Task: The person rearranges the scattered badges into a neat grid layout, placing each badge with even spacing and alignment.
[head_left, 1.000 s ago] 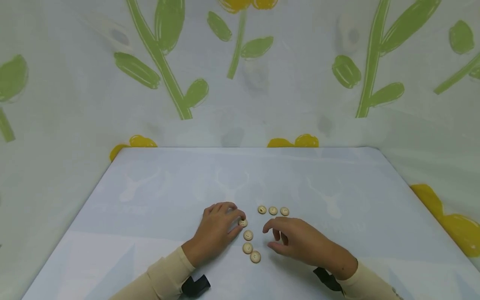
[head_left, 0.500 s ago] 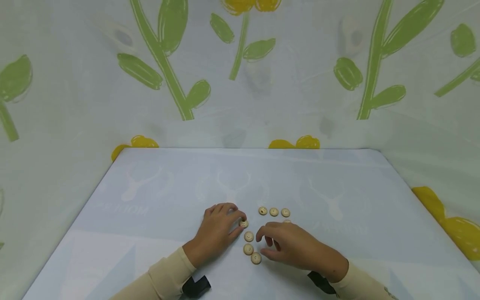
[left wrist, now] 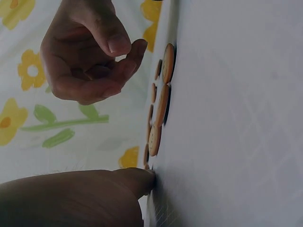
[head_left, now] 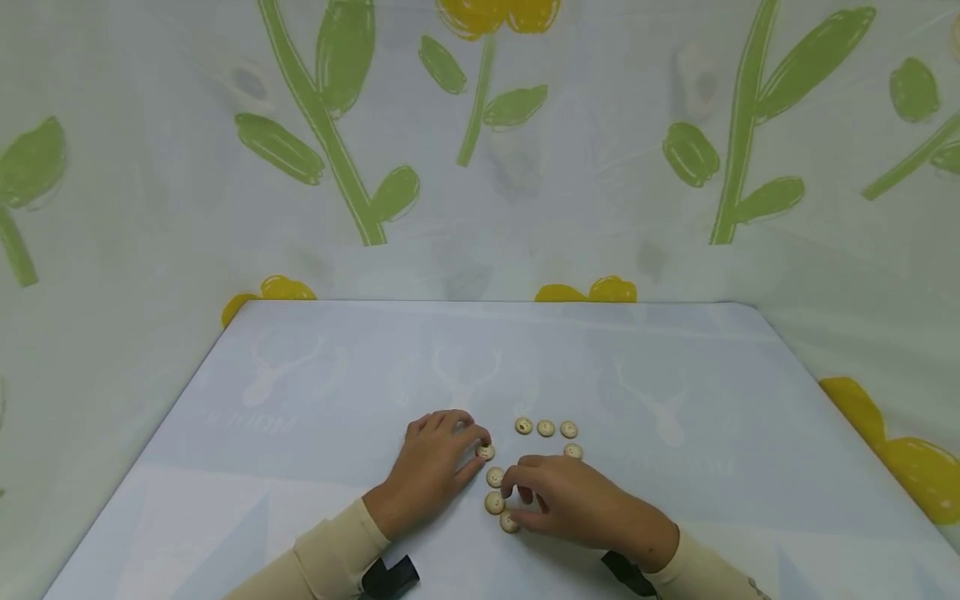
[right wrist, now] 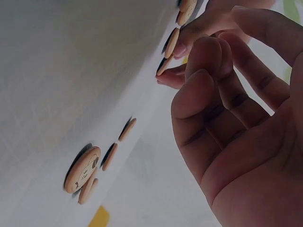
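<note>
Several small round wooden discs lie on the white table (head_left: 660, 533); one disc (right wrist: 83, 169) shows a printed animal-like face in the right wrist view. My left hand (head_left: 431, 467) rests on the table, its thumb and index finger pinching the top disc (head_left: 486, 452) of the left column. Below that disc lie a second disc (head_left: 495, 477), a third disc (head_left: 494, 503) and a bottom disc (head_left: 509, 523). Just over this column hovers my right hand (head_left: 573, 500), fingers loosely curled, with nothing visible in them. In the head view its fingertips partly cover the lower discs.
A row of discs (head_left: 546, 428) lies farther back, right of the left hand, with a single disc (head_left: 573, 451) below its right end. Behind the table hangs a pale cloth (head_left: 585, 200) printed with flowers. Dark straps sit on both wrists.
My right hand has moved left and slightly nearer, over the column of discs, uncovering the disc below the row's right end. The left hand has kept its place on its disc.
</note>
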Demonstrator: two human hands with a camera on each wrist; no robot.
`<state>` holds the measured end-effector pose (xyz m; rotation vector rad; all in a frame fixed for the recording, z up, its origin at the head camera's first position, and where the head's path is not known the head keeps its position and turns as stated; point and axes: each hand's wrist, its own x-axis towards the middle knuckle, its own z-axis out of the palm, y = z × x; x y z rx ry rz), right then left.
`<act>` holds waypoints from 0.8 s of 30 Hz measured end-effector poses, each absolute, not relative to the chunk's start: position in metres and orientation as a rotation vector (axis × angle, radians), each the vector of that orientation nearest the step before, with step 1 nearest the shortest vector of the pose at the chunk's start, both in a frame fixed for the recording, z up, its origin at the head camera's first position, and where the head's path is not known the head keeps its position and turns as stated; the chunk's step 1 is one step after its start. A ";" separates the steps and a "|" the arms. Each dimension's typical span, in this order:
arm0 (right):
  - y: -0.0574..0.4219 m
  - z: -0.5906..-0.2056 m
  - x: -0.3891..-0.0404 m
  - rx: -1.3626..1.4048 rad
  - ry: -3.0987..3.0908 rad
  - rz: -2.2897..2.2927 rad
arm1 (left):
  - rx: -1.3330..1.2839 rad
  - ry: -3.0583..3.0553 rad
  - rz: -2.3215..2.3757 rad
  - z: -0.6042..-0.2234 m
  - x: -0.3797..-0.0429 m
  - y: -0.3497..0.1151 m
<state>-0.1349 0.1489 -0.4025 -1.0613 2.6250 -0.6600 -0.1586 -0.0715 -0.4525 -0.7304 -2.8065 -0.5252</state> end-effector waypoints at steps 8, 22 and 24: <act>0.145 -0.402 -0.135 -1.024 2.624 -0.605 | -0.726 -2.810 -0.523 -0.453 -0.160 -0.073; 0.147 -0.414 -0.133 -1.121 2.663 -0.520 | -0.730 -2.814 -0.536 -0.452 -0.159 -0.072; 0.147 -0.414 -0.132 -1.122 2.659 -0.512 | -0.732 -2.817 -0.536 -0.452 -0.159 -0.072</act>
